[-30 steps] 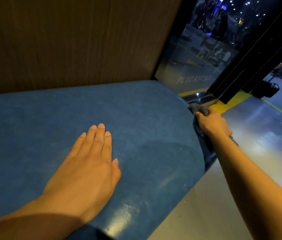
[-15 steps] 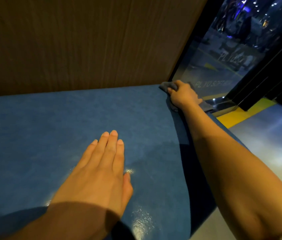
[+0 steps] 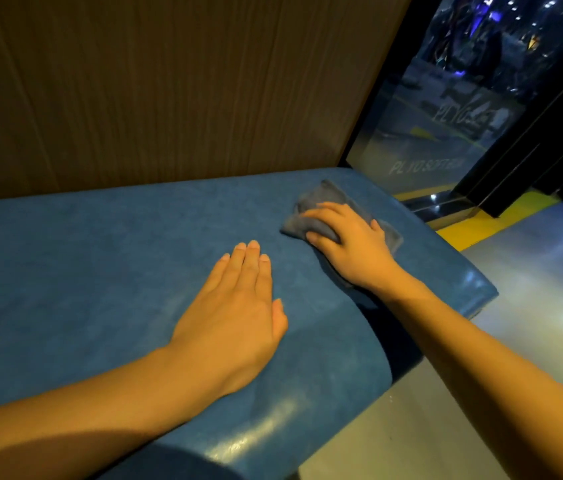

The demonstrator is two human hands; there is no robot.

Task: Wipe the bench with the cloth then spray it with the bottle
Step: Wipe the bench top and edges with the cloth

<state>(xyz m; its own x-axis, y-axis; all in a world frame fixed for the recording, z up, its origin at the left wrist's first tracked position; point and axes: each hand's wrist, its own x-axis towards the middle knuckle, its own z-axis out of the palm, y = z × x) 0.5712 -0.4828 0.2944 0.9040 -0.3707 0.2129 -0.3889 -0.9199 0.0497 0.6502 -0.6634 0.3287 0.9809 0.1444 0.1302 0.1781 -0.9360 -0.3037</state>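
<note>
A blue padded bench fills the left and middle of the view. A grey cloth lies crumpled on its far right part. My right hand presses down on the cloth, fingers curled over it. My left hand rests flat on the bench, palm down, fingers together, holding nothing, a short way left of the cloth. No spray bottle is in view.
A wooden panel wall rises directly behind the bench. A dark glass panel with a black frame stands at the bench's right end. The shiny floor with a yellow stripe lies to the right.
My right hand has slid the cloth from the bench's right edge up to the back corner, then leftward onto the seat top. My left hand has stayed flat on the bench.
</note>
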